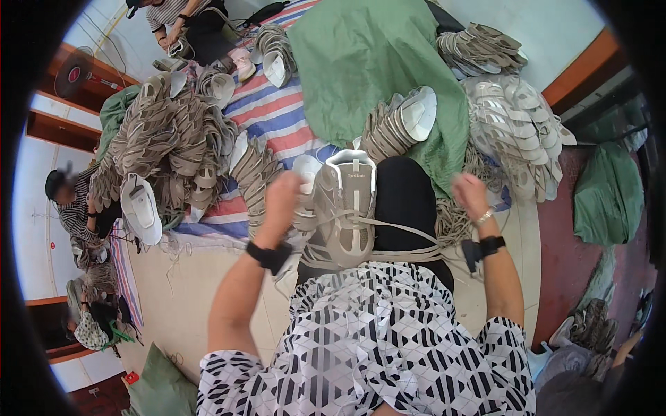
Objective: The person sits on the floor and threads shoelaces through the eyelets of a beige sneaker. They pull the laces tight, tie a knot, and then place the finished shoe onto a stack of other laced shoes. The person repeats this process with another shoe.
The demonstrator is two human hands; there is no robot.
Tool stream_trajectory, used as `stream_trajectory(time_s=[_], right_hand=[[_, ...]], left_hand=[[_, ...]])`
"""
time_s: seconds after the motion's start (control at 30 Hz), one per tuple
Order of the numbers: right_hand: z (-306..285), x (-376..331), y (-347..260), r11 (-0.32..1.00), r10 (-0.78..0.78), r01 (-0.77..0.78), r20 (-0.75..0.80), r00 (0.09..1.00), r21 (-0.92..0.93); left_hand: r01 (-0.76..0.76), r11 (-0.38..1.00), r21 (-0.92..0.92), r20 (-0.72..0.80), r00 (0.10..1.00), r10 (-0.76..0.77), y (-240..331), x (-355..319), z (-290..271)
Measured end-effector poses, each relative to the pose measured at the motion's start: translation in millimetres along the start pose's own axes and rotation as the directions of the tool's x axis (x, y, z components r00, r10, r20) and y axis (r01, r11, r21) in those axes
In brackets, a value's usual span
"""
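Observation:
On my lap sits a taupe shoe upper [352, 184] with a white-lined collar, toe toward me. Pale laces [406, 231] cross its front and trail over my right thigh. My left hand [286, 193] is raised to the left of the upper, next to the stacked uppers; motion smears its fingers. To the right of my knee, my right hand [472, 193] is held up, apart from the upper, with its fingers curled closed. Whatever may be in them is too small to make out.
Nested uppers [399, 128] stand just beyond my knees on a green sheet [374, 62]. A large heap of uppers [170, 132] lies left on a striped mat [270, 111]. White-wrapped uppers [517, 128] are piled right. Other people [76, 201] sit at the left and far left.

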State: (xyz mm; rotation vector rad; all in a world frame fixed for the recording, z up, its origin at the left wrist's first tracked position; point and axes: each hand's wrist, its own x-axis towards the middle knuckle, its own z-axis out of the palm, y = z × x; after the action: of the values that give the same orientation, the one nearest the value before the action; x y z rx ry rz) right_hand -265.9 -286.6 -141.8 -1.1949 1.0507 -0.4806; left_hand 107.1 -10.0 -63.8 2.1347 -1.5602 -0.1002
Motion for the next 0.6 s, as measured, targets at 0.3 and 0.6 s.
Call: stream_trajectory(time_s=[0.3,0.6], right_hand=[[158.1,-94.7,-69.6,0.534,-0.449,0.642,0.459,0.767,-0.550],[167.8,-99.9,-56.8,0.495,-0.477,0.619,0.405,0.780,-0.610]], left_hand=[[0.359,0.624,-0.694,0.160,0.922,-0.353,93.3,-33.8,8.7],[0.350,0.771,-0.532,0.145,0.935,-0.324,91.1,-43.4,12.5]])
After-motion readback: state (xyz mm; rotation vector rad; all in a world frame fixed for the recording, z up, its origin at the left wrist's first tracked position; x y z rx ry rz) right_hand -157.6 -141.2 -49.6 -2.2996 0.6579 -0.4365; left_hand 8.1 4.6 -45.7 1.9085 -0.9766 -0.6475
